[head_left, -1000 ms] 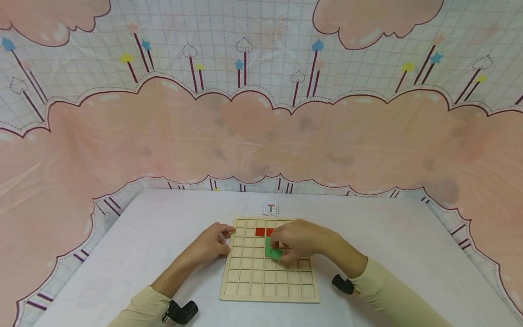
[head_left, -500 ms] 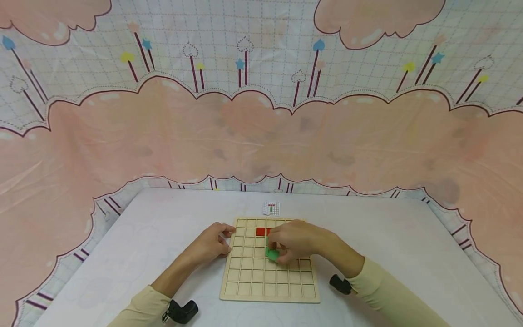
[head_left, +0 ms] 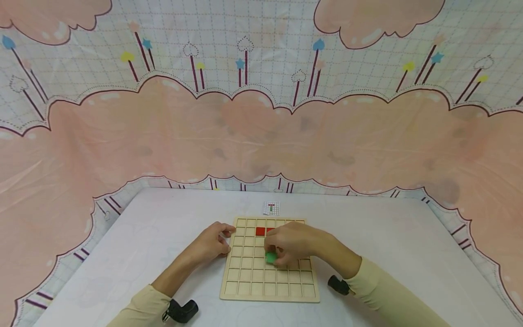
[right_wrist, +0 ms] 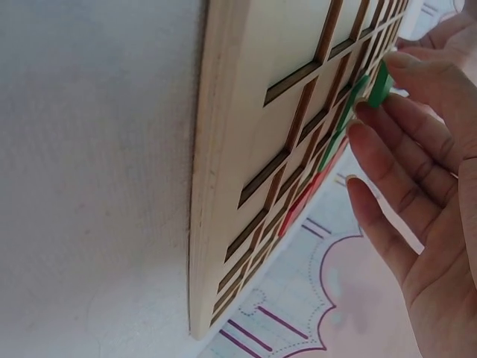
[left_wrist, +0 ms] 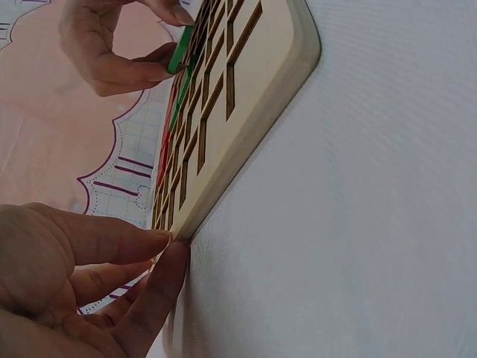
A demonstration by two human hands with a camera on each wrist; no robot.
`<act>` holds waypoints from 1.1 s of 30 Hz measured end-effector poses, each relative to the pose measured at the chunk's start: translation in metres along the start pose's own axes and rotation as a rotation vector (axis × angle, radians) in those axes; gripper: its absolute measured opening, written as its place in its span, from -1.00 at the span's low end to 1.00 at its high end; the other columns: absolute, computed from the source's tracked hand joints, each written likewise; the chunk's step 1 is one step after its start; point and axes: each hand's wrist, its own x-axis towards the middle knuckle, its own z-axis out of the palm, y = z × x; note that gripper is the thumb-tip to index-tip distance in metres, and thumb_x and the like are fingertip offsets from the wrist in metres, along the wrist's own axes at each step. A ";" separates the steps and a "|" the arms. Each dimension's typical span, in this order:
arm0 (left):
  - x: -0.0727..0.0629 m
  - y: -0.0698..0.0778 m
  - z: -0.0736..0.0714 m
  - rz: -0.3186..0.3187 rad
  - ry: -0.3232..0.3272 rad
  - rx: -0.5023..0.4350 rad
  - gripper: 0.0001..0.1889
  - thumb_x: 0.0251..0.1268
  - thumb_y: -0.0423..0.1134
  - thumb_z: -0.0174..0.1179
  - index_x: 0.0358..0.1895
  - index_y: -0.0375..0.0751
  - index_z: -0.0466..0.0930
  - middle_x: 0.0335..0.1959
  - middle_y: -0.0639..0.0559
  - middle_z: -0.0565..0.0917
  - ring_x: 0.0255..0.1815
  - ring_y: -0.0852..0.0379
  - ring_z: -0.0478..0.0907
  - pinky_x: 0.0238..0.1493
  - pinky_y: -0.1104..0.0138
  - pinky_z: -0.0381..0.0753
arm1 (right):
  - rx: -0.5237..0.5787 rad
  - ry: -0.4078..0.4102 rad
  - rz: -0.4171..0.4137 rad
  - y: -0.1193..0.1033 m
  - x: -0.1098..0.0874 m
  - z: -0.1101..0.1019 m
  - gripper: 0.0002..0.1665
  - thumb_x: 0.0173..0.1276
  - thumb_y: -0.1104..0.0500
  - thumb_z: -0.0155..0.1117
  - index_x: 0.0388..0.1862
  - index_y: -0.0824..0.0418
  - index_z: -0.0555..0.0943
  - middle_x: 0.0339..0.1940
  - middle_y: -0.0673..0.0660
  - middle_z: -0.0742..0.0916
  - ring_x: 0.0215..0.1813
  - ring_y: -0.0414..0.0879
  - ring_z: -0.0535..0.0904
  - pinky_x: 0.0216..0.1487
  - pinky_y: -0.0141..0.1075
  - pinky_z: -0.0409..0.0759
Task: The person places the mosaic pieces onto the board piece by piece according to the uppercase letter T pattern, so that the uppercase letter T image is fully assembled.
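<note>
A wooden grid board [head_left: 244, 288] lies flat on the table. At its left edge, my left hand [head_left: 209, 243] rests its thumb and fingertips against the wood. Over the middle of the grid, my right hand [head_left: 294, 243] pinches a small green square tile [head_left: 271, 258] between thumb and fingers. The right wrist view shows this held tile [right_wrist: 380, 83] tilted and close over the cells. Beyond it, other green tiles [right_wrist: 328, 152] and red tiles [right_wrist: 297, 209] sit in the grid. In the head view my right hand hides some of these tiles, while one red tile [head_left: 260, 231] shows fully.
A small printed card [head_left: 271, 208] with a red and green T pattern on a grid lies behind the board. The white table [head_left: 367, 227] extends around it, with a patterned cloth backdrop [head_left: 261, 136] behind. Black wrist cameras [head_left: 182, 311] hang under both sleeves.
My right hand has moved slightly toward me and left with the green tile, which now sits lower down the grid in view. My left hand has stayed at the board's edge.
</note>
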 end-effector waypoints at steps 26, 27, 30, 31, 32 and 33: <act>0.000 0.001 -0.001 -0.002 -0.005 -0.013 -0.46 0.04 -0.65 0.25 0.19 -0.42 0.57 -0.04 -0.15 0.52 -0.24 0.06 0.48 -0.36 0.32 0.55 | -0.075 -0.018 -0.053 -0.003 0.002 0.004 -0.77 0.29 -0.10 0.48 -0.14 -0.10 0.69 -0.22 -0.21 0.59 -0.36 -0.45 0.43 -0.32 -0.58 0.40; 0.000 0.001 -0.001 -0.003 -0.003 -0.013 -0.46 0.04 -0.65 0.25 0.19 -0.42 0.58 -0.05 -0.15 0.52 -0.24 0.06 0.48 -0.36 0.32 0.55 | -0.074 -0.019 -0.052 -0.004 0.002 0.003 -0.77 0.29 -0.10 0.48 -0.14 -0.10 0.69 -0.22 -0.21 0.58 -0.36 -0.44 0.43 -0.32 -0.58 0.40; -0.001 0.001 -0.001 0.006 -0.005 -0.010 -0.46 0.03 -0.65 0.26 0.19 -0.43 0.57 -0.05 -0.16 0.52 -0.25 0.07 0.48 -0.37 0.32 0.55 | -0.069 -0.022 -0.052 -0.003 0.002 0.003 -0.76 0.30 -0.11 0.47 -0.12 -0.11 0.69 -0.21 -0.22 0.58 -0.36 -0.44 0.43 -0.32 -0.57 0.40; -0.001 0.001 -0.001 0.009 -0.006 -0.009 -0.46 0.03 -0.65 0.26 0.19 -0.44 0.57 -0.05 -0.16 0.52 -0.25 0.07 0.48 -0.37 0.33 0.55 | -0.064 -0.021 -0.053 -0.003 0.002 0.003 -0.76 0.30 -0.11 0.47 -0.12 -0.10 0.69 -0.21 -0.22 0.58 -0.36 -0.44 0.43 -0.32 -0.56 0.40; -0.001 0.001 -0.001 0.011 -0.005 -0.009 -0.45 0.02 -0.65 0.26 0.20 -0.44 0.56 -0.05 -0.16 0.52 -0.26 0.07 0.48 -0.38 0.33 0.55 | -0.063 -0.019 -0.056 -0.003 0.001 0.003 -0.75 0.30 -0.11 0.47 -0.11 -0.10 0.69 -0.21 -0.21 0.59 -0.36 -0.44 0.43 -0.32 -0.56 0.40; -0.001 0.001 -0.001 0.013 -0.006 -0.010 -0.45 0.02 -0.65 0.26 0.20 -0.45 0.56 -0.05 -0.17 0.52 -0.26 0.07 0.48 -0.38 0.33 0.54 | -0.061 -0.016 -0.059 -0.003 0.001 0.003 -0.74 0.31 -0.11 0.46 -0.09 -0.10 0.69 -0.20 -0.21 0.59 -0.35 -0.44 0.43 -0.31 -0.56 0.40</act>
